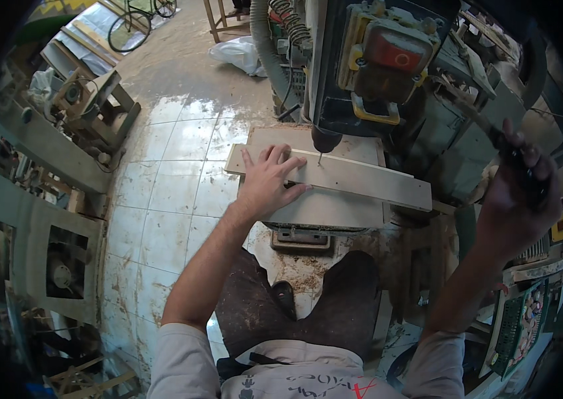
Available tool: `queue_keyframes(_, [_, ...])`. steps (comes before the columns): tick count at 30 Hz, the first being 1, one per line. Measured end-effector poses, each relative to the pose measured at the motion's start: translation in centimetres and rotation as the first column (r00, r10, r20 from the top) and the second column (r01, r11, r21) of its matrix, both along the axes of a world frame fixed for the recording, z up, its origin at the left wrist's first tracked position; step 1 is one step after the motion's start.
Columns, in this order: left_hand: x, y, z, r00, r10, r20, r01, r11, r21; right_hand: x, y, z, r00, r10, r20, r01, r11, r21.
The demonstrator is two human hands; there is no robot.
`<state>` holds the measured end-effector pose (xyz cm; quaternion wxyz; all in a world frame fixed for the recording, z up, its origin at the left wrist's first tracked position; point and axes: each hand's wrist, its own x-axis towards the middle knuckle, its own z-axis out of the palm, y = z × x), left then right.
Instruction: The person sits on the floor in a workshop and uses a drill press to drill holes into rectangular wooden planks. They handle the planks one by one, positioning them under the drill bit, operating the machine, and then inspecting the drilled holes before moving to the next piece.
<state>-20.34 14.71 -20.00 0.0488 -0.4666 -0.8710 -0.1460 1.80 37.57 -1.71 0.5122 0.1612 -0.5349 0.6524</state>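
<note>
A long, pale wooden board (368, 182) lies across the drill press table, with a few small dark holes in it. My left hand (269, 174) is spread over the board's left part, its fingers apart and pressing on the wood, the thumb by the near edge. Just right of those fingers, a thin drill bit (320, 159) hangs from the dark chuck (326, 139), its tip at the board's surface; contact is hard to tell. Raised at the right, my right hand (521, 193) is closed around the black grip of a lever handle (514, 156).
The drill press head carries a red and yellow switch box (391, 53). Sawdust (305, 269) lies around the press base. Wooden machinery (62, 259) stands at left, a green crate (521, 326) at lower right. A bicycle (130, 30) and white bag (238, 54) are farther back.
</note>
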Motion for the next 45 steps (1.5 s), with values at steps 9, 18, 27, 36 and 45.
queue_keyframes(9, [0.0, 0.1, 0.1, 1.0, -0.013, -0.006, 0.013, 1.0, 0.017, 0.3, -2.8, -8.4, 0.984, -0.137, -0.117, 0.121, 0.983, -0.138])
queue_keyframes(18, [-0.2, 0.1, -0.2, 0.999, -0.024, -0.028, 0.024, 0.999, 0.028, -1.4, -1.2, -0.7, 0.987, -0.008, -0.161, 0.004, 1.0, -0.025])
queue_keyframes(27, [0.1, 0.5, 1.2, 0.999, -0.046, 0.024, 0.045, 0.999, 0.015, -12.0, 2.8, 12.8, 0.949, -0.308, -0.071, 0.309, 0.951, 0.015])
queue_keyframes(36, [-2.1, -1.6, 1.1, 0.999, 0.041, 0.023, -0.041, 0.999, -0.013, -13.6, 2.8, 11.5, 0.973, -0.23, -0.028, 0.231, 0.965, 0.122])
queue_keyframes(45, [-2.8, 0.5, -1.1, 0.991, -0.124, 0.043, 0.118, 0.987, 0.112, -14.1, 3.7, 11.1, 0.982, -0.171, -0.082, 0.185, 0.961, 0.207])
